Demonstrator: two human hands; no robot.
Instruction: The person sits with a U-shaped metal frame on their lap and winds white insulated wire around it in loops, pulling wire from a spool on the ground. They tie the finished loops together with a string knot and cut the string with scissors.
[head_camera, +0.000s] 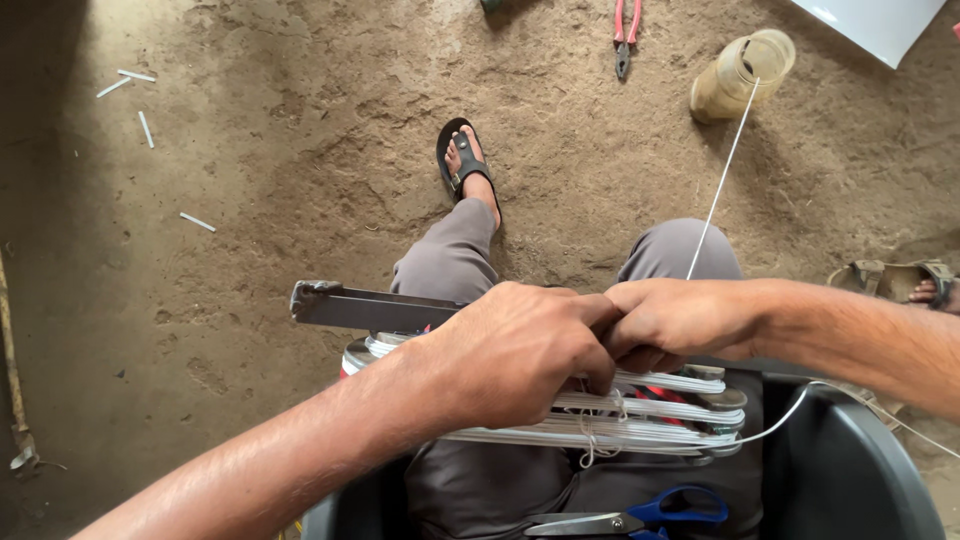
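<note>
A bundle of white cord wound in many turns (640, 415) lies across my lap on a dark metal bar (365, 307) that sticks out to the left. My left hand (510, 350) presses down on the top of the winding, fingers curled over it. My right hand (675, 318) is closed beside it, pinching the white cord (722, 175), which runs taut up to a yellowish plastic jar (740, 75) lying on the ground. Some red shows under the turns.
Blue-handled scissors (645, 515) lie on my lap near the bottom edge. Red-handled pliers (625, 35) lie on the dirt floor at the top. I sit in a dark plastic chair (850, 475). Another person's sandalled foot (905, 280) is at the right. White scraps litter the left floor.
</note>
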